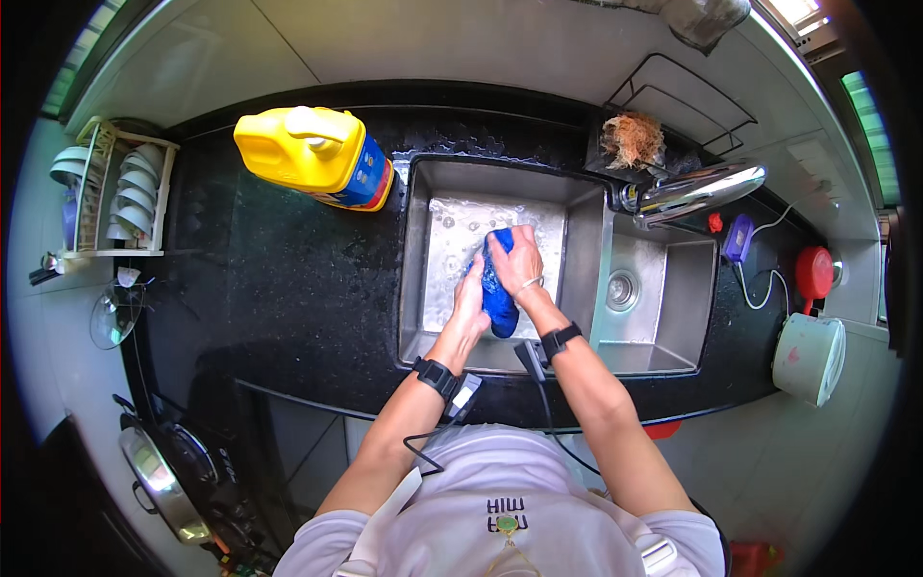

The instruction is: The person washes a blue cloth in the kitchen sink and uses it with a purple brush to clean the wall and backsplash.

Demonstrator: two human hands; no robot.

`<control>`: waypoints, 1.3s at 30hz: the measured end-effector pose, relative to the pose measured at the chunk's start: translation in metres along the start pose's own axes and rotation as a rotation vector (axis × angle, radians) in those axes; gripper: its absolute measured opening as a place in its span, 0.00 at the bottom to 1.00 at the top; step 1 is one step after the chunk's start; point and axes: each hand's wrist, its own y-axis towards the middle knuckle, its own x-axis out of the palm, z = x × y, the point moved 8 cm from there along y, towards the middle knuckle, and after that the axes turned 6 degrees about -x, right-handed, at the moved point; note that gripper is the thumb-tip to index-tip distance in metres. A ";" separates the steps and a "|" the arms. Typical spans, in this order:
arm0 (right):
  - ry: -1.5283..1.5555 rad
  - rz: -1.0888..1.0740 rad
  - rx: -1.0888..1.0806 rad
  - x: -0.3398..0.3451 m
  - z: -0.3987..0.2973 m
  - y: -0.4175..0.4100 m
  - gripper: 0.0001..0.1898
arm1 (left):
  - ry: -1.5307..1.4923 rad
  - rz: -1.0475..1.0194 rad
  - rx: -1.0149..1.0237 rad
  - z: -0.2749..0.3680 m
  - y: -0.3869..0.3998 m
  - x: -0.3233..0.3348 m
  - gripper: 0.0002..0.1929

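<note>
A wet, bunched blue cloth [500,306] is held between my two hands over the larger left basin of a stainless steel sink [588,267]. My right hand [518,261] grips its upper part, fingers curled over the far end. Against the cloth's left side lies my left hand [470,299], thumb pointing up along it. Shallow water [451,223] with bubbles covers the basin floor below. Part of the cloth is hidden by my hands.
A yellow jug [310,151] stands left of the sink on the black countertop [310,288]. The chrome faucet [699,191] reaches out to the right. Scouring fiber [632,141] sits behind. A dish rack [122,195] holds bowls at far left; a white pot [807,358] is at right.
</note>
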 end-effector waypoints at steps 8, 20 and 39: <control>-0.010 -0.112 0.310 0.016 0.024 -0.019 0.18 | 0.052 0.148 0.023 -0.004 -0.002 -0.020 0.22; -0.013 -0.115 0.051 0.027 -0.010 -0.032 0.16 | 0.021 0.165 0.034 0.001 0.014 -0.042 0.21; 0.426 -0.155 -0.293 0.023 -0.072 -0.062 0.08 | -0.098 0.064 -0.017 0.026 0.019 -0.095 0.24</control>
